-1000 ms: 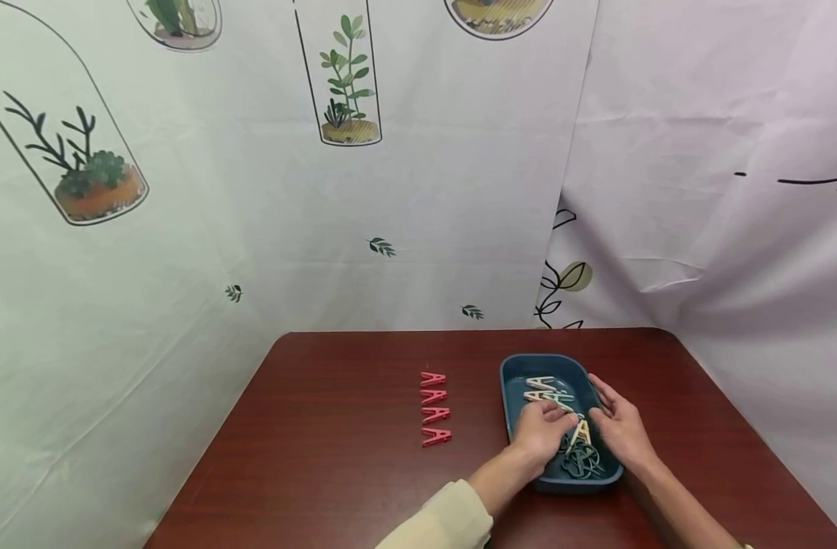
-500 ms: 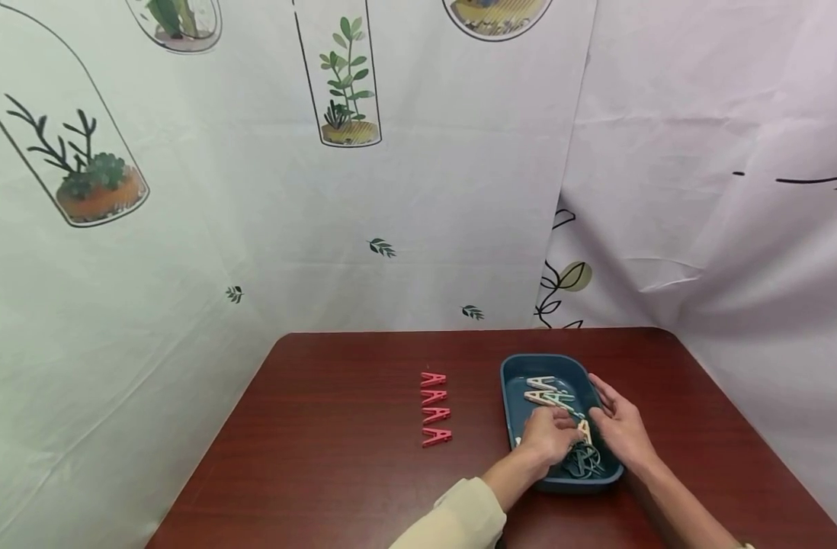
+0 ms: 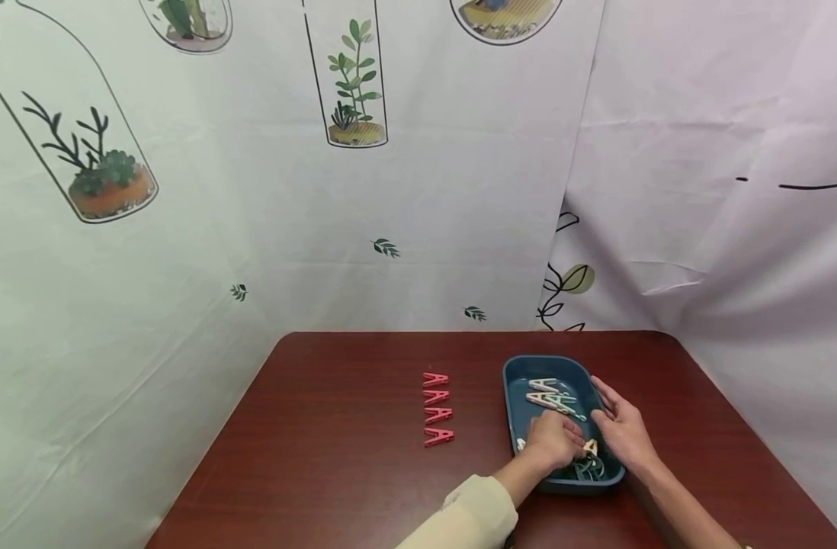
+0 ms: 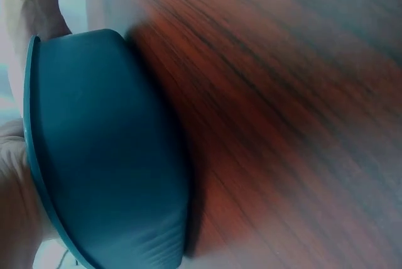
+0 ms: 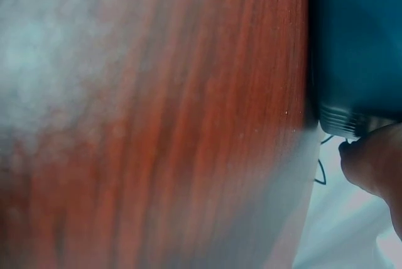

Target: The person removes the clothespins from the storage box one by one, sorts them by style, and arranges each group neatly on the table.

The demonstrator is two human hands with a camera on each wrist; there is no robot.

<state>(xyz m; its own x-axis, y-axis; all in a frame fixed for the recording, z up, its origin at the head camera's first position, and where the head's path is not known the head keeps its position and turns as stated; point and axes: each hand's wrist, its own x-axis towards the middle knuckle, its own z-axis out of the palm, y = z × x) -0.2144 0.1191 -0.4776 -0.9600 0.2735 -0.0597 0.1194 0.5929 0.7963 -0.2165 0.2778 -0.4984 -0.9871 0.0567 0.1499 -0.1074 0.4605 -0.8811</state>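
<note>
A blue tray stands on the right part of the table. Inside lie several pale clothespins, a yellow clothespin and a tangle of dark green loops. My left hand reaches over the near-left rim into the tray, fingers bent down beside the yellow clothespin. Its fingertips are hidden, so a grip cannot be made out. My right hand holds the tray's right side, thumb at the rim and fingers along the outer wall. The left wrist view shows mostly the tray's outer wall.
Several red clothespins lie in a column on the dark red-brown table, left of the tray. A white cloth printed with plants hangs behind and beside the table.
My left hand has moved toward the near right inside the tray, and the yellow clothespin now lies nearer the green loops. My right hand stays at the tray's side. The head view has shifted slightly.
</note>
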